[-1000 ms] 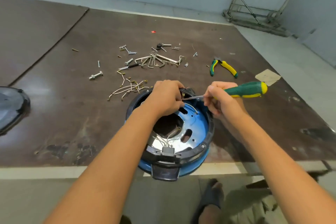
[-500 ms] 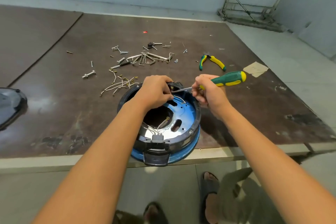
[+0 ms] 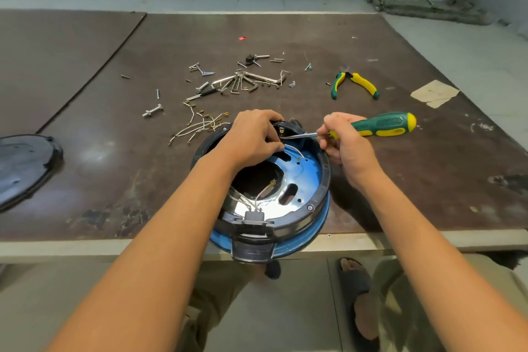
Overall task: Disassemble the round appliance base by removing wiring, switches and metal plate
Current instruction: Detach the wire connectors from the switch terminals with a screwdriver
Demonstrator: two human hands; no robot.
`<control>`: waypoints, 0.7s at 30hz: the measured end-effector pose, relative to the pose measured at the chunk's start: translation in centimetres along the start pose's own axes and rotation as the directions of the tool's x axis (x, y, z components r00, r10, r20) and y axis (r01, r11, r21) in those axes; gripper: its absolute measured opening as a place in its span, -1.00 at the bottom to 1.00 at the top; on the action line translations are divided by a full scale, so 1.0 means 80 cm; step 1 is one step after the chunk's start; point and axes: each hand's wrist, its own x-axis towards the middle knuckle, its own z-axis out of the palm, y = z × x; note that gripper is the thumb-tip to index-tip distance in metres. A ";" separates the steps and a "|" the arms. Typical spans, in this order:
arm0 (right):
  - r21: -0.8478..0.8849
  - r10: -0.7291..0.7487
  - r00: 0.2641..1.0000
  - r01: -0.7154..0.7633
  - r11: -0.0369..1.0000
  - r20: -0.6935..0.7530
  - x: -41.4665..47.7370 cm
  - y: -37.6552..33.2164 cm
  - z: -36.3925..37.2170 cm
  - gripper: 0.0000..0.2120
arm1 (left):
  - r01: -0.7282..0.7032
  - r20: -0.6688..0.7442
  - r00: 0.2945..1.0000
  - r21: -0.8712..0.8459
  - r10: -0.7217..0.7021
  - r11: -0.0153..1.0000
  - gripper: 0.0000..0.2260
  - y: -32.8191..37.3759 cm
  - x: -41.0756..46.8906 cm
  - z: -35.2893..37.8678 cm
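The round appliance base (image 3: 310,203), black-rimmed with a blue shell, sits at the table's near edge. Inside it lies a blue and shiny metal plate (image 3: 303,171) with white wires (image 3: 258,197) running to a black connector at the front. My left hand (image 3: 254,137) curls over the far rim and pinches a white wire (image 3: 294,150) there. My right hand (image 3: 345,140) grips a green and yellow screwdriver (image 3: 383,124), whose blade points left into a black part at the far rim. What the tip touches is hidden by my left hand.
Removed white wires (image 3: 197,126), screws and bent metal pieces (image 3: 245,81) lie scattered beyond the base. Green and yellow pliers (image 3: 354,83) lie at the right, with a paper scrap (image 3: 434,93) further right. A dark round cover (image 3: 23,166) sits at the left edge.
The view has shifted and the base now sits lower in frame. Both hands stay at the far rim, with the screwdriver blade still pushed in there.
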 end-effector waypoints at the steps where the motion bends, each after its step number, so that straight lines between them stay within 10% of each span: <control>1: 0.001 0.001 1.000 -0.001 1.000 -0.003 0.001 0.000 0.000 -0.65 | -0.004 0.001 1.000 0.003 0.004 1.000 -0.87 -0.001 0.000 0.000; 21: 0.062 0.052 0.995 -0.047 0.997 -0.079 0.004 0.004 0.008 -0.80 | -0.012 0.024 1.000 -0.018 0.012 1.000 -0.90 -0.005 0.003 0.004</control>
